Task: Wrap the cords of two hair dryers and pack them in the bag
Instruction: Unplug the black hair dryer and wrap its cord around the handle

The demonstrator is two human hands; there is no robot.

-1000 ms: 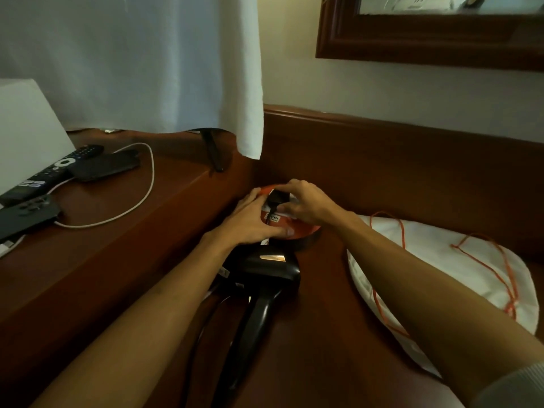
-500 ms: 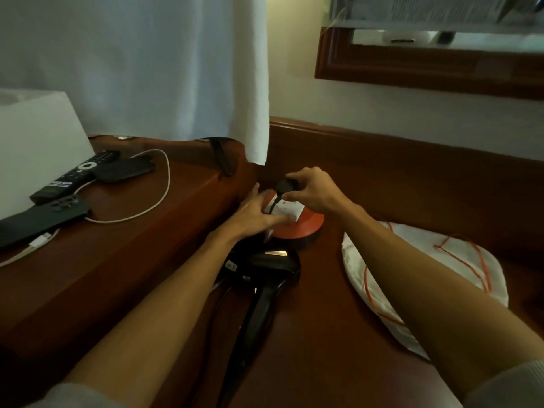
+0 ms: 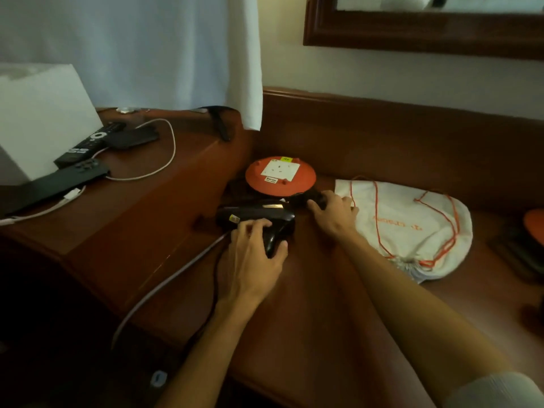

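A black hair dryer (image 3: 259, 214) lies on the dark wooden table (image 3: 309, 319), in front of an orange round extension reel (image 3: 280, 175) with a white socket plate. My left hand (image 3: 254, 254) grips the dryer's handle. My right hand (image 3: 331, 213) holds the black plug (image 3: 303, 198) just below the reel, clear of the socket. The dryer's black cord (image 3: 216, 269) runs down past my left wrist. A white drawstring bag (image 3: 412, 228) with orange cords lies flat to the right of my right hand. No second dryer shows.
A raised wooden ledge (image 3: 132, 207) on the left carries remotes (image 3: 88, 142), a dark flat device (image 3: 53, 184), a white cable (image 3: 167, 154) and a white box (image 3: 38, 119). A white curtain (image 3: 147, 48) hangs behind. Another orange object (image 3: 534, 222) sits at the far right edge. A grey cable (image 3: 164, 284) slants down the ledge front.
My right hand pulled the plug out of the reel's socket and moved it down and right. My left hand left the reel and took the dryer's handle.
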